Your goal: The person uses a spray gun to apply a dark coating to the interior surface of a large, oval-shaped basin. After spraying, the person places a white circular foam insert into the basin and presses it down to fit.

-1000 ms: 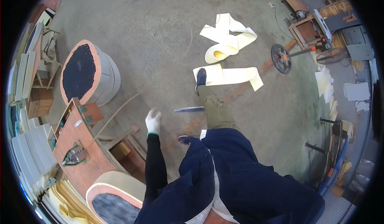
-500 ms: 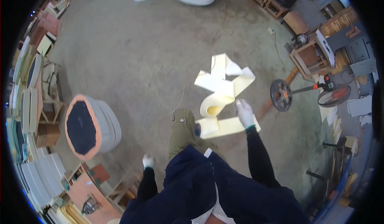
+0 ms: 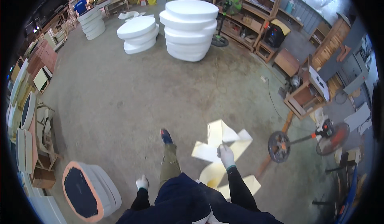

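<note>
My right hand (image 3: 227, 156), in a white glove, hangs above a pale yellow foam-like strip (image 3: 216, 134) that lies in folds and loops on the floor. Its fingers are curled closed, with nothing visible in them, and it hides part of the strip. Low at my left side, my left hand (image 3: 142, 183) is also gloved and curled, apart from everything around it. Beyond it on the left stands a thick oval padded piece (image 3: 108, 186), light grey with an orange rim and a black face.
White stacked rounded forms (image 3: 190, 32) stand ahead, with a smaller white stack (image 3: 138, 32) beside them. To the right are a floor fan (image 3: 334, 138) with a round base (image 3: 279, 147) and a wooden stand (image 3: 306, 96). A cable (image 3: 272, 100) crosses the floor. A person in blue (image 3: 81, 7) is far off.
My view has tilted up, bringing the white stacks fully into sight. One foot has come forward. My right hand now overlaps the strip's middle; the strip stays on the floor.
</note>
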Demonstrator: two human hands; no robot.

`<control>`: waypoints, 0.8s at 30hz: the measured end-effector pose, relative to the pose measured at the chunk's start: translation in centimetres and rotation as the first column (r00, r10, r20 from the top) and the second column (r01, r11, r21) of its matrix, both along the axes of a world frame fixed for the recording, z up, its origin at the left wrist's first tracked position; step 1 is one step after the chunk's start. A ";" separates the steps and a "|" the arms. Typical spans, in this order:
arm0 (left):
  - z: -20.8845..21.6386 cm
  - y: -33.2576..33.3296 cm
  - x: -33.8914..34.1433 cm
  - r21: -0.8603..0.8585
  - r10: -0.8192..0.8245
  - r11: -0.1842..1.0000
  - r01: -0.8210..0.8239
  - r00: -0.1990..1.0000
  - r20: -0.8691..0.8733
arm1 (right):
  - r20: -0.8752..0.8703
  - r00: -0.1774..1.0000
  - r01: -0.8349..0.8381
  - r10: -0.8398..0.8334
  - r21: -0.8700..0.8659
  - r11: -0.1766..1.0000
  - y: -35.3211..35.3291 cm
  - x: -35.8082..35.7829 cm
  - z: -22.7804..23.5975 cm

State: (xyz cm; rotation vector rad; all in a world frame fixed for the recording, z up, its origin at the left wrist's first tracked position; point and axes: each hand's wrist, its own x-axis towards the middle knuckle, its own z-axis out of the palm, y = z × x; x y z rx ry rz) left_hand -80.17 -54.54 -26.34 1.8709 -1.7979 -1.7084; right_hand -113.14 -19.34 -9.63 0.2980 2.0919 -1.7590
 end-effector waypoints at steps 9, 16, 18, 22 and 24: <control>9.7 -26.3 -35.9 0.033 -0.057 0.997 0.069 0.958 -0.281 | -0.028 0.980 -0.191 0.196 0.138 0.972 -28.3 -27.1 5.4; 9.4 -37.1 -42.5 -0.144 0.012 0.988 -0.061 0.948 -0.318 | -0.037 0.999 -0.041 0.030 -0.347 0.937 -36.4 -48.4 5.2; 11.0 -38.5 -43.4 0.065 0.152 0.988 -0.140 0.953 -0.261 | 0.137 0.988 0.132 -0.067 -0.549 0.825 -39.3 -56.8 5.3; 7.6 -38.1 -39.9 0.136 0.561 0.828 -0.545 0.791 -0.245 | 0.055 0.998 0.047 -0.017 -0.612 0.789 -49.7 -75.0 10.2; 6.1 -35.6 -41.0 0.104 0.700 0.714 -0.692 0.701 -0.140 | -0.134 0.990 -0.118 0.038 -0.664 0.738 -52.2 -87.5 9.2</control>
